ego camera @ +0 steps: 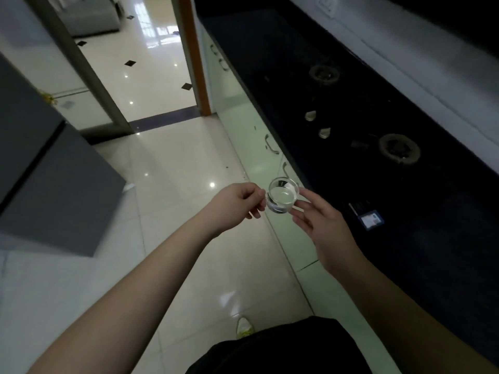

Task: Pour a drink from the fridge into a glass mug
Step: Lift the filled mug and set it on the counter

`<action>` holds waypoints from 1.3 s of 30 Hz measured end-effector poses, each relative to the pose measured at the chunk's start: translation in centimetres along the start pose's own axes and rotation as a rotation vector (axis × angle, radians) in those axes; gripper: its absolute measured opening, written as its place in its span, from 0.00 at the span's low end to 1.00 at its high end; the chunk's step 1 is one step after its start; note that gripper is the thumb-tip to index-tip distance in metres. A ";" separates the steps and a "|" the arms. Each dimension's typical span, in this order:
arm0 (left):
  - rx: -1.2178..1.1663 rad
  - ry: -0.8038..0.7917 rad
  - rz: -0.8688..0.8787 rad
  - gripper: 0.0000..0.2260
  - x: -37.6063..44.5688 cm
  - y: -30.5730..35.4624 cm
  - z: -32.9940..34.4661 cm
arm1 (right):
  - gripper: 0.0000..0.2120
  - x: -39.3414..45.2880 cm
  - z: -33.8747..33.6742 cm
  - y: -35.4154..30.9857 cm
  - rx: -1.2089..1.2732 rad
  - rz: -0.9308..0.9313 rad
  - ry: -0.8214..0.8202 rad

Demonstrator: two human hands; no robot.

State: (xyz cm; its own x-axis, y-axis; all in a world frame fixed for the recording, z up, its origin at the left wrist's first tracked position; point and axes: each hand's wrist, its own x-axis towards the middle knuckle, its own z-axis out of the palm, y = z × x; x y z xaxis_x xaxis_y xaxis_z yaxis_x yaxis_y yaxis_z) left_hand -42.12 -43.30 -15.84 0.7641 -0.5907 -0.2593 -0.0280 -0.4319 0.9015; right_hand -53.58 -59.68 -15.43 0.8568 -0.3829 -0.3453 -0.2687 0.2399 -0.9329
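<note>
A small clear glass mug [282, 195] hangs in the air between my hands, over the tiled floor just left of the counter edge. My left hand [237, 203] pinches its left side, where the handle seems to be. My right hand [321, 225] is open-fingered, its fingertips touching the mug's right rim and base. The mug looks empty or holds only clear liquid; I cannot tell which. The grey fridge [54, 184] stands at the left with its doors shut.
A black countertop [405, 238] runs along the right with a two-burner gas hob [399, 148] and two knobs. A small blue card [371, 218] lies on the counter near my right hand. Pale green cabinets sit below. A doorway [151, 76] opens ahead.
</note>
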 end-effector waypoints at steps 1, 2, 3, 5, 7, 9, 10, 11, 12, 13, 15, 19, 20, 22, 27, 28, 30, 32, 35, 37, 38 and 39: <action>-0.021 0.019 -0.011 0.14 -0.1 -0.3 -0.7 | 0.20 0.4 0.8 -0.1 -0.003 -0.005 -0.015; -0.040 0.037 -0.022 0.14 -0.2 -0.6 -1.4 | 0.20 0.8 1.6 -0.2 -0.004 -0.006 -0.023; -0.055 0.054 -0.032 0.13 -0.2 -0.8 -2.1 | 0.21 1.2 2.3 -0.3 -0.006 -0.005 -0.033; -0.078 0.089 -0.050 0.14 -0.1 -1.2 -3.4 | 0.22 2.3 3.7 -0.5 -0.018 -0.002 -0.064; -0.105 0.122 -0.074 0.14 0.4 -1.4 -4.6 | 0.22 3.6 4.8 -0.8 -0.033 0.001 -0.099; -0.128 0.148 -0.099 0.14 1.2 -1.7 -5.9 | 0.23 5.2 5.8 -1.0 -0.039 0.006 -0.130; -0.131 0.159 -0.110 0.14 1.7 -1.9 -6.5 | 0.23 6.2 6.2 -1.1 -0.044 0.012 -0.143; -0.131 0.170 -0.118 0.14 2.3 -2.0 -7.1 | 0.23 7.3 6.6 -1.2 -0.050 0.016 -0.157; -0.128 0.181 -0.123 0.14 3.0 -2.2 -7.7 | 0.24 8.4 7.0 -1.4 -0.057 0.012 -0.172; -0.121 0.191 -0.124 0.14 3.8 -2.3 -8.3 | 0.25 9.6 7.4 -1.5 -0.067 0.005 -0.187; -0.103 0.219 -0.134 0.14 5.5 -2.4 -9.6 | 0.25 12.1 8.3 -1.9 -0.095 0.000 -0.214; -0.075 0.264 -0.151 0.14 8.8 -2.6 -12.1 | 0.25 16.9 9.7 -3.2 -0.150 -0.007 -0.283; -0.072 0.269 -0.156 0.14 9.5 -2.7 -12.7 | 0.25 18.0 10.0 -3.6 -0.158 -0.008 -0.295; -0.068 0.278 -0.155 0.14 10.8 -2.9 -13.8 | 0.25 20.2 10.9 -4.3 -0.166 -0.016 -0.316; -0.078 0.330 -0.171 0.14 13.5 -3.4 -17.0 | 0.25 24.2 14.0 -5.6 -0.153 0.006 -0.349; -0.068 0.336 -0.174 0.14 14.1 -3.6 -17.8 | 0.24 25.0 14.7 -5.7 -0.159 0.010 -0.352; -0.055 0.349 -0.178 0.14 15.3 -4.0 -19.6 | 0.24 26.7 16.3 -6.0 -0.150 0.025 -0.357; -0.059 0.357 -0.181 0.13 16.7 -4.7 -21.6 | 0.25 28.6 18.1 -6.2 -0.142 0.038 -0.365; -0.046 0.358 -0.170 0.13 18.9 -6.0 -25.1 | 0.24 31.5 21.1 -6.6 -0.167 0.023 -0.378; -0.017 0.343 -0.169 0.13 20.5 -6.8 -27.7 | 0.23 33.5 23.3 -6.9 -0.165 0.027 -0.378; 0.007 0.340 -0.166 0.13 21.3 -7.2 -29.1 | 0.22 34.5 24.5 -7.1 -0.164 0.022 -0.379; 0.029 0.334 -0.162 0.13 22.1 -7.4 -30.5 | 0.22 35.5 25.7 -7.4 -0.167 0.016 -0.379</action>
State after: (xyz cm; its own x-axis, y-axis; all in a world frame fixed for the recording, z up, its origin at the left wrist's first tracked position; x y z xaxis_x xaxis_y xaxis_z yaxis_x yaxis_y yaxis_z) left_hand -5.35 -32.41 -17.72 0.9282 -0.2603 -0.2659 0.0957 -0.5234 0.8467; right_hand -9.86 -52.08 -18.15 0.9451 -0.0172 -0.3264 -0.3239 0.0835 -0.9424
